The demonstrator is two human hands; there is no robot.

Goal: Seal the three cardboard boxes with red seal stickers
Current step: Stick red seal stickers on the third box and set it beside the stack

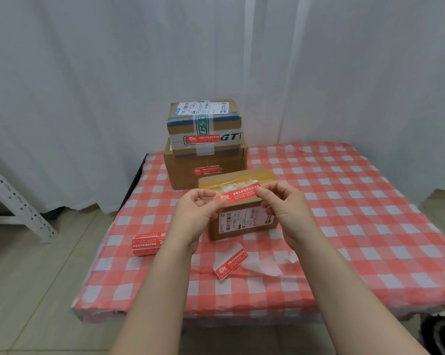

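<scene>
My left hand (199, 208) pinches the left end of a red sticker (238, 193) between thumb and forefinger, other fingers curled loosely underneath; my right hand (283, 203) pinches the right end the same way. Sticker stretched flat between the two grips, white print facing me, held just over the front top edge of the near box (242, 219); contact with the box, cannot tell. Near box: yellowish tape across the top, white shipping label on its front face with barcode, characters "S07" readable, the rest too small. Behind it, two boxes stacked. Lower box (180, 170) plain brown, red sticker on its front. Top box (203, 124) has blue and clear tape, green "GT" lettering, a white label on the lid, and a red sticker on its front. On the checked tablecloth (344, 201): a roll of stickers (147, 243) to my left, a loose sticker (230, 263) on white backing near me, peeled backing paper (265, 267) beside it.
</scene>
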